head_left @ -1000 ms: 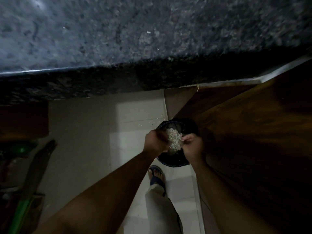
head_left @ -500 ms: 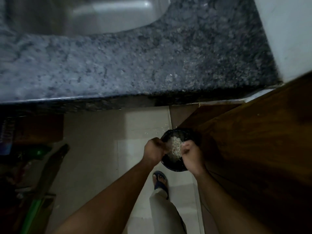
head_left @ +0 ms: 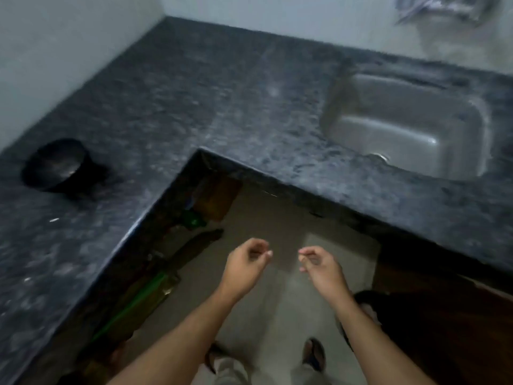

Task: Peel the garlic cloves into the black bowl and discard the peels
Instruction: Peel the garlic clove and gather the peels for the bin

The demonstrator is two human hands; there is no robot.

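Your left hand [head_left: 244, 262] and right hand [head_left: 319, 265] hang side by side over the floor, fingers loosely curled and holding nothing that shows; the blur leaves small scraps between the fingertips impossible to rule out. The black bowl [head_left: 57, 165] sits on the dark granite counter [head_left: 194, 107], well off to the left of your left fingers and farther away from you than they are. What lies inside it is too dark and smeared to read, so you cannot tell from here whether cloves are in it.

Judging by its look, the bowl is a small rigid vessel, light enough for one hand, likely smooth-walled and a little slick. Take it at the rim with thumb inside and fingers outside, or cup it from below. Peeled cloves would be firm but slippery; loose peels are papery, weightless and cling to skin, so brush your fingertips off rather than pinching. The steel sink [head_left: 410, 126] lies beyond your right fingers.
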